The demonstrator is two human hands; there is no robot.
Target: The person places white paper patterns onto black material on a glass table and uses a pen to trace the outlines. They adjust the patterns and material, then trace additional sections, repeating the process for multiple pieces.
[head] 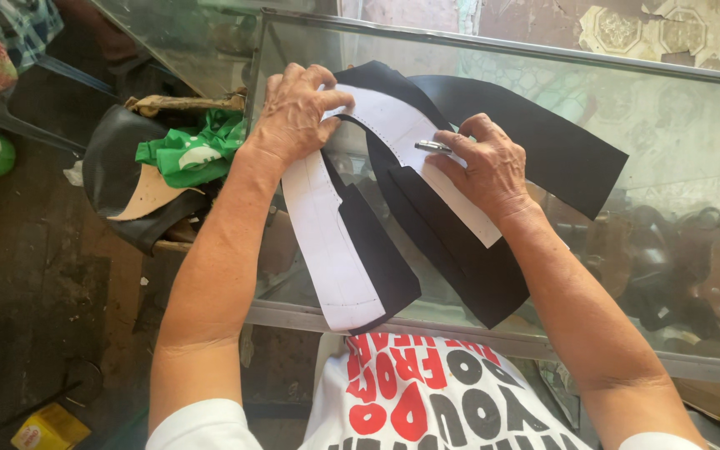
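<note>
White shirt fabric with red and black lettering (427, 400) fills the bottom edge, nearest the lens. Above it, on the glass surface (668, 142), lies a black material sheet (460, 258) with a white curved paper pattern (331, 250) laid on top. The left hand (293, 112) presses flat, fingers spread, on the pattern's upper bend. The right hand (485, 167) pinches a slim silver marking tool (433, 147) at the pattern's edge, its heel resting on the sheet. If the left hand's pressure slackens, the pattern could likely slide on the smooth black sheet and the traced line would wander. To the left, a dark bag (118, 179) holds green cloth (193, 150).
</note>
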